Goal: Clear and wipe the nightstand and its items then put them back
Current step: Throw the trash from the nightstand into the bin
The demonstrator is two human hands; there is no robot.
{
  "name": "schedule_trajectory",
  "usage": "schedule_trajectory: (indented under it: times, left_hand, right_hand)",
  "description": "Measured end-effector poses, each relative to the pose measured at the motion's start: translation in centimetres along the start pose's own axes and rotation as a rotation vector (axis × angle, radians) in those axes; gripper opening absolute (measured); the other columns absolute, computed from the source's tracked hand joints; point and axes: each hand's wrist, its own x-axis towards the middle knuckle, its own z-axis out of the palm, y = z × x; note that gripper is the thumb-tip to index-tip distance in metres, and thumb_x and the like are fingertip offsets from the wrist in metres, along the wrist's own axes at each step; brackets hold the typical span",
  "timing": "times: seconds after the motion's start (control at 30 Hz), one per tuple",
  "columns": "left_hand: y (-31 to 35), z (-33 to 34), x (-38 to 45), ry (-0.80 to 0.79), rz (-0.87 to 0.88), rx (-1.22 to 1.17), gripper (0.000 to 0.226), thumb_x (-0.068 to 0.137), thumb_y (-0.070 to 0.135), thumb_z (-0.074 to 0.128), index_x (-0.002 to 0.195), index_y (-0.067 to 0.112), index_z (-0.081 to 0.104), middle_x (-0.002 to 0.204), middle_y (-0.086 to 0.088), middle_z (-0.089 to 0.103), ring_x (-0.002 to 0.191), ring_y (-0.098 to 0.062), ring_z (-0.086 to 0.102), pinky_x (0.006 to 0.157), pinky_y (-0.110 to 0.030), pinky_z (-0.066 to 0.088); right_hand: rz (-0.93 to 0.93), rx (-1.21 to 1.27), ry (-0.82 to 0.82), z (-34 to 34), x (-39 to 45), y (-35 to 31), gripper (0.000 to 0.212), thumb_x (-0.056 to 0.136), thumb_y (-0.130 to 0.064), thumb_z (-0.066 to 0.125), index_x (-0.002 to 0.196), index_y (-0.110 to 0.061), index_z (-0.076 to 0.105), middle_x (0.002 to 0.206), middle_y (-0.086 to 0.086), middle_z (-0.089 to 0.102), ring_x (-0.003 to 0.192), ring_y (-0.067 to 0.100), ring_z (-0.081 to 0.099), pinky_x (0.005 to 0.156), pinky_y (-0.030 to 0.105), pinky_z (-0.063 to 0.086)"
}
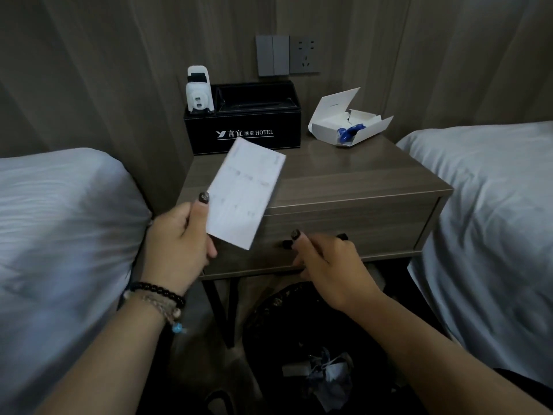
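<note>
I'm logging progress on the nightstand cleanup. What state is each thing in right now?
white card: held up in left hand
right hand: fingers on the drawer handle
drawer: looks shut
white box: flaps open, blue item inside
black hotel organizer: on nightstand, white device standing in it
bin: holds trash
</note>
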Motion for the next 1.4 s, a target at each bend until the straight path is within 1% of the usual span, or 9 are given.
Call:
schedule_trajectory:
  times: [0.13, 0.33, 0.53, 0.67, 0.77, 0.97, 1.07, 1.2, 1.4]
  left_hand:
    - [0.4, 2.2, -2.6, -0.173, -0.013, -0.075, 0.046, 0.099, 0.037, 0.044, 0.070, 0.005, 0.059, 0.036, -0.003, 0.049, 0.030, -0.010, 0.043, 0.039, -0.020, 0.037]
    - [-0.5, 4.3, -4.3, -0.362, 0.078, 0.163, 0.050, 0.099, 0.040, 0.042, 0.064, 0.007, 0.056, 0.035, -0.001, 0.050, 0.032, -0.007, 0.049, 0.042, -0.021, 0.041]
    - [-0.9, 4.2, -2.9, -0.258, 0.040, 0.144, 0.050, 0.099, 0.037, 0.043, 0.057, 0.014, 0.057, 0.032, 0.002, 0.043, 0.031, -0.009, 0.045, 0.037, -0.015, 0.033]
    - [-0.3, 5.4, -2.9, -0.241, 0.083, 0.140, 0.052, 0.099, 0.039, 0.044, 0.053, 0.017, 0.057, 0.032, 0.004, 0.041, 0.032, -0.013, 0.044, 0.039, -0.020, 0.033]
    - [0.7, 6.7, -2.8, -0.241, 0.097, 0.114, 0.051, 0.099, 0.037, 0.044, 0.054, 0.016, 0.057, 0.033, 0.006, 0.038, 0.035, -0.011, 0.040, 0.042, -0.021, 0.032]
    - [2.8, 9.2, -2.2, -0.231, 0.106, 0.050, 0.049, 0.100, 0.031, 0.044, 0.056, 0.015, 0.060, 0.032, 0.009, 0.037, 0.036, -0.007, 0.040, 0.041, -0.014, 0.032]
    - [3.4, 9.9, -1.7, -0.228, 0.065, -0.011, 0.049, 0.100, 0.033, 0.043, 0.059, 0.014, 0.061, 0.032, 0.009, 0.036, 0.033, -0.006, 0.037, 0.038, -0.013, 0.030]
    - [3.6, 10.5, -1.1, -0.228, 0.005, -0.099, 0.049, 0.099, 0.036, 0.042, 0.057, 0.017, 0.059, 0.042, 0.002, 0.039, 0.039, -0.014, 0.037, 0.047, -0.026, 0.033]
    - [4.0, 10.7, 0.4, -0.311, -0.006, -0.139, 0.043, 0.099, 0.036, 0.044, 0.063, 0.019, 0.061, 0.040, 0.008, 0.036, 0.035, -0.006, 0.033, 0.041, -0.019, 0.030]
  right_hand:
    - [0.130, 0.264, 0.045, -0.5, -0.1, -0.3, 0.048, 0.097, -0.047, 0.044, 0.078, -0.010, 0.067, 0.068, 0.008, 0.070, 0.060, 0.023, 0.069, 0.068, 0.046, 0.059]
    - [0.192, 0.178, 0.064, -2.5, -0.1, 0.9, 0.040, 0.099, -0.026, 0.048, 0.074, 0.005, 0.054, 0.069, 0.015, 0.065, 0.044, 0.016, 0.058, 0.044, 0.025, 0.048]
    - [0.019, -0.310, -0.057, -3.9, -1.5, 4.4, 0.044, 0.100, -0.038, 0.043, 0.065, -0.010, 0.049, 0.060, 0.004, 0.056, 0.053, 0.022, 0.053, 0.050, 0.030, 0.038]
    - [-0.039, -0.647, -0.300, -3.2, -3.1, 6.1, 0.039, 0.102, -0.042, 0.032, 0.086, -0.015, 0.055, 0.078, 0.004, 0.059, 0.069, 0.025, 0.057, 0.055, 0.032, 0.039]
    - [-0.048, -0.743, -0.323, -2.8, -3.5, 6.6, 0.036, 0.103, -0.040, 0.029, 0.096, -0.016, 0.056, 0.095, 0.008, 0.065, 0.085, 0.032, 0.061, 0.061, 0.032, 0.037]
    - [0.027, -0.558, -0.068, -4.4, -1.1, 7.6, 0.033, 0.101, -0.028, 0.038, 0.069, -0.023, 0.041, 0.063, -0.004, 0.044, 0.065, 0.027, 0.052, 0.055, 0.030, 0.034]
    - [0.013, -0.540, -0.002, -4.2, -0.4, 7.4, 0.036, 0.101, -0.034, 0.038, 0.069, -0.021, 0.046, 0.064, -0.001, 0.049, 0.060, 0.024, 0.048, 0.053, 0.029, 0.032]
    - [-0.042, -0.501, 0.071, -4.0, 0.4, 6.2, 0.039, 0.101, -0.036, 0.039, 0.066, -0.020, 0.047, 0.057, -0.004, 0.049, 0.053, 0.020, 0.048, 0.053, 0.029, 0.033]
    - [0.060, -0.125, 0.461, -8.3, 3.3, 3.8, 0.048, 0.093, -0.028, 0.055, 0.058, 0.003, 0.048, 0.046, 0.001, 0.037, 0.047, 0.010, 0.036, 0.049, 0.028, 0.029]
